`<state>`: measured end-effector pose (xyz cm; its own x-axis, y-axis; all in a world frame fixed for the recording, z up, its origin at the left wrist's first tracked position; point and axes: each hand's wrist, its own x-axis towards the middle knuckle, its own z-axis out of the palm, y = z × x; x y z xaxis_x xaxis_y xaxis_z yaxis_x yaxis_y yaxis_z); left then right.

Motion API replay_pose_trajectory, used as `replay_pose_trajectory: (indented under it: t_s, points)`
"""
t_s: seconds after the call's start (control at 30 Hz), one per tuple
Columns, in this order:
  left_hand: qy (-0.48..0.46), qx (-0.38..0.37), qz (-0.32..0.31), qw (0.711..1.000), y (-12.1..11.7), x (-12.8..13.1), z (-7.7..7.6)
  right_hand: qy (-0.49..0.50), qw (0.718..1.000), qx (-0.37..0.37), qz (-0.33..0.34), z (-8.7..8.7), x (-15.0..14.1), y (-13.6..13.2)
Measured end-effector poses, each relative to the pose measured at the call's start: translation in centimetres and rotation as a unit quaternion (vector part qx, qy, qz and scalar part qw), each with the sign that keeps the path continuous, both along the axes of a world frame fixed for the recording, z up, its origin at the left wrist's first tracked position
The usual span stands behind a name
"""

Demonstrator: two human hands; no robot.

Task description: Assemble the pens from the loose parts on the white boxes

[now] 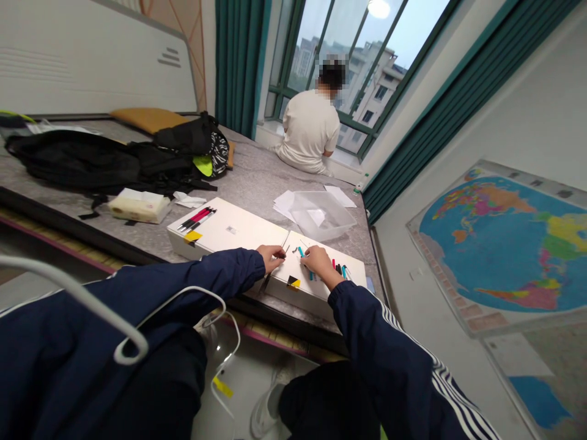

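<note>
My left hand (pixel 274 258) is over the near edge of a white box, its fingers pinched on a thin dark pen part (pixel 287 249). My right hand (pixel 317 259) is closed just to the right, its fingertips on a blue pen part (pixel 301 251). Small dark bits (pixel 295 250) lie on the right white box (pixel 287 269) between the hands. Beside my right wrist are several pens (pixel 339 269) in red, black and blue, partly hidden by the arm. On the left white box (pixel 247 235), red and black pens (pixel 198 219) lie side by side.
Behind the boxes, a clear plastic bin (pixel 342 229) stands by white papers (pixel 284 203). A tissue pack (pixel 139 206) and black backpack (pixel 92 162) lie left. A person (pixel 309 128) sits by the window, back turned. A white cable (pixel 183 292) crosses near my left arm.
</note>
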<state>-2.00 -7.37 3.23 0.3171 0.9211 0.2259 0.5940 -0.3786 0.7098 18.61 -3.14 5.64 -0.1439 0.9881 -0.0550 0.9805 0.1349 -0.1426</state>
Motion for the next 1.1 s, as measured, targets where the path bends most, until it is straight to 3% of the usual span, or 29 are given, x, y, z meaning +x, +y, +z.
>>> replay_pose_trajectory:
  t_s: [0.3,0.43,0.57,0.73,0.93,1.1]
  points:
    - [-0.031,-0.008,-0.029,0.999,0.3,-0.3,0.4,0.047,0.999,-0.010,-0.015,0.2,0.0,0.0]
    - [-0.038,-0.022,-0.026,0.999,0.6,-0.7,0.2,0.142,0.989,0.027,-0.040,1.0,1.9,-1.1]
    - [-0.054,-0.041,-0.012,0.998,0.7,-0.8,0.2,0.287,0.957,0.045,0.006,0.6,3.6,-3.3]
    - [-0.071,-0.124,-0.024,0.990,0.3,-0.2,0.8,0.467,0.884,-0.002,0.022,-1.3,3.3,-5.7]
    - [-0.089,-0.199,-0.027,0.976,0.0,0.1,1.3,0.482,0.874,0.017,0.057,-1.4,3.3,-6.8]
    - [-0.043,-0.138,-0.006,0.990,0.2,0.2,1.1,0.483,0.874,0.025,0.057,-0.6,4.8,-7.1]
